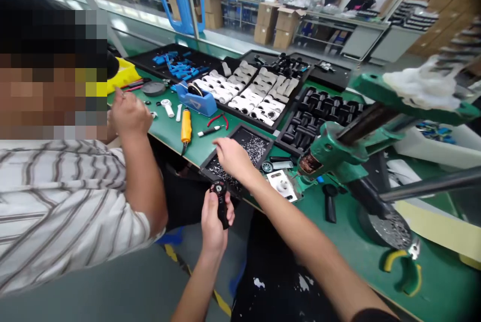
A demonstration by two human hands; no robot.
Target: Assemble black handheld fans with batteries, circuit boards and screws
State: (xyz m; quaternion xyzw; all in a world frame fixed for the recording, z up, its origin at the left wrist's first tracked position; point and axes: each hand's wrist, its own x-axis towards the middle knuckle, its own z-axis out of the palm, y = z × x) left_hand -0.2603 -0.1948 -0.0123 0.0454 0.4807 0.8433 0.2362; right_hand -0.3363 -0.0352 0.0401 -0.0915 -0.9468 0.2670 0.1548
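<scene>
At the bench's front edge: two hands at the screw tray [259, 134].
Left hand [212, 222] just in front of the tray, closed round an upright black handle part [221, 201]. Right hand [233, 157] over the tray, fingers curled down among the screws; any pinch cannot be told. Right of the tray: green press [330, 149]. Left: yellow screwdriver [186, 129], blue tape dispenser [197, 100], co-worker's hand [130, 111]. Behind: white parts [248, 94].

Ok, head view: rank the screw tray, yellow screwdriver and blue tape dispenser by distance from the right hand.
1. Screw tray: directly under the right hand.
2. Yellow screwdriver: left of the tray in view.
3. Blue tape dispenser: farther back, behind the screwdriver.
</scene>
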